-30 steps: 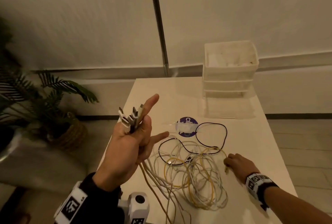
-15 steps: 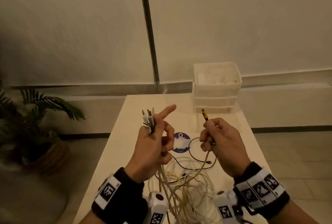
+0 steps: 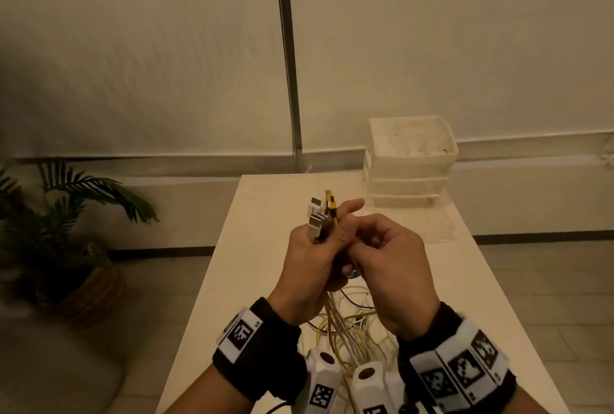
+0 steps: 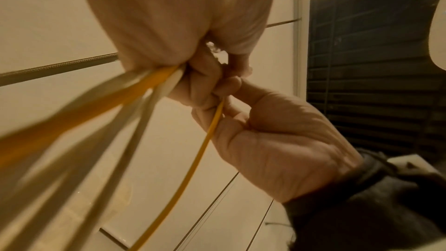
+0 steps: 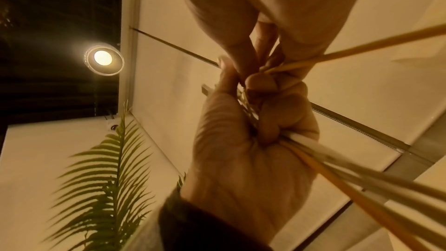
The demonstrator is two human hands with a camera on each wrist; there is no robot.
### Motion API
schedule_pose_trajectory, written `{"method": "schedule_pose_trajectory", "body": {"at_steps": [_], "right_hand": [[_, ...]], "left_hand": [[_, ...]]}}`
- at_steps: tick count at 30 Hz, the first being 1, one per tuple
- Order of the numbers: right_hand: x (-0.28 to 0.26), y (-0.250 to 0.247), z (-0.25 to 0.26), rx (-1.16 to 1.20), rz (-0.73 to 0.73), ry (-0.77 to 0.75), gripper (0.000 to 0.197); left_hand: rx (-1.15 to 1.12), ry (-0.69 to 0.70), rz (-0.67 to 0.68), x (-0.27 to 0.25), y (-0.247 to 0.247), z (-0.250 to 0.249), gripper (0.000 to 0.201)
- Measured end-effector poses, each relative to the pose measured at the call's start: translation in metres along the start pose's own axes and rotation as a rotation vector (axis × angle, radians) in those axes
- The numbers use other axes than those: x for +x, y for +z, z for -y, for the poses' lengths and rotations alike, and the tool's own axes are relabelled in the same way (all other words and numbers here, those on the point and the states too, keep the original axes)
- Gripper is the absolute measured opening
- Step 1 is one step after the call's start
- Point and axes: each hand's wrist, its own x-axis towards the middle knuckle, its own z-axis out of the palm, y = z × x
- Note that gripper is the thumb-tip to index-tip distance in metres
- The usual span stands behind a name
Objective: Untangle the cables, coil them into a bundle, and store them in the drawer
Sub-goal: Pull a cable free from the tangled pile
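A potted palm (image 3: pixel 66 224) is seen on the floor at the far left, beside the white table (image 3: pixel 252 247). Above the table, a bunch of cables (image 3: pixel 345 330) is gripped in the curled left hand (image 3: pixel 312 257), their plugs (image 3: pixel 320 219) (white, grey, one yellow-black) standing upright above the fist. A yellow cable (image 4: pixel 193 163) is pinched by the right hand (image 3: pixel 392 267), pressed against the left. Loose white and yellow loops are draped onto the table below. A white drawer unit (image 3: pixel 412 164) is set at the far right edge.
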Motion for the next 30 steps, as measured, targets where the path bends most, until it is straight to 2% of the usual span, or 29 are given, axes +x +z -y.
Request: {"method": "schedule_pose_trajectory", "body": {"at_steps": [2,7,12,16,19,21,24,26,28,30], "right_hand": [[-0.004,0.004,-0.003,-0.061,-0.037,-0.045,0.022],[-0.008,0.014,-0.004,-0.069,-0.076,-0.061,0.022],[-0.007,0.015,-0.002,-0.114,-0.082,-0.042,0.028],[-0.006,0.015,-0.006,-0.262,-0.027,-0.079,0.024],[-0.009,0.013,-0.013,-0.382,0.066,-0.058,0.016],[-0.012,0.007,-0.018,-0.464,0.159,-0.075,0.002],[-0.014,-0.005,-0.026,-0.527,0.296,-0.111,0.018],[-0.013,-0.013,-0.026,-0.512,0.412,-0.05,0.026],[-0.011,-0.023,-0.027,-0.475,0.531,0.024,0.031],[-0.006,-0.034,-0.027,-0.473,0.576,0.05,0.033]], "left_hand": [[-0.007,-0.008,0.015,0.0,-0.004,0.0,0.032],[-0.011,-0.044,0.024,0.001,-0.008,0.001,0.029],[0.011,-0.054,0.038,-0.003,-0.011,-0.003,0.046],[0.078,0.025,-0.06,-0.002,-0.015,-0.009,0.049],[0.142,0.127,-0.16,0.005,-0.029,-0.017,0.054],[0.073,0.184,-0.187,0.008,-0.039,-0.026,0.056],[-0.133,0.144,-0.168,0.009,-0.051,-0.043,0.054],[-0.233,0.113,-0.131,0.007,-0.057,-0.052,0.053],[-0.233,0.144,-0.163,0.006,-0.064,-0.06,0.05],[-0.141,0.218,-0.228,0.005,-0.075,-0.069,0.049]]}}
